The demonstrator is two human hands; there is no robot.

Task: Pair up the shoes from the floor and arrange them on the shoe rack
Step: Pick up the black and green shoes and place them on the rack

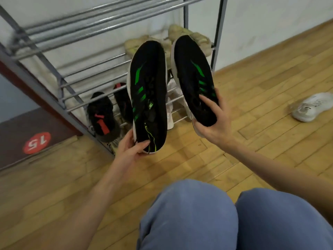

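My left hand (128, 147) grips the heel of a black sneaker with green stripes (149, 91), held toe-up in front of the grey metal shoe rack (93, 69). In my right hand (211, 121) is the heel of the matching black-and-green sneaker (192, 74), also toe-up and just right of the first. Both shoes hang in the air close to the rack's middle shelf. A pale beige pair (180, 37) lies on that shelf behind them. A black pair with red marks (103, 114) sits on the bottom shelf, beside white shoes (171, 105) partly hidden by the held sneakers.
One white sneaker (313, 107) lies on the wooden floor at the right. My knees in blue trousers (234, 219) fill the lower frame. A dark mat with a red "15" sticker (37, 142) lies left of the rack. A white wall stands behind the rack.
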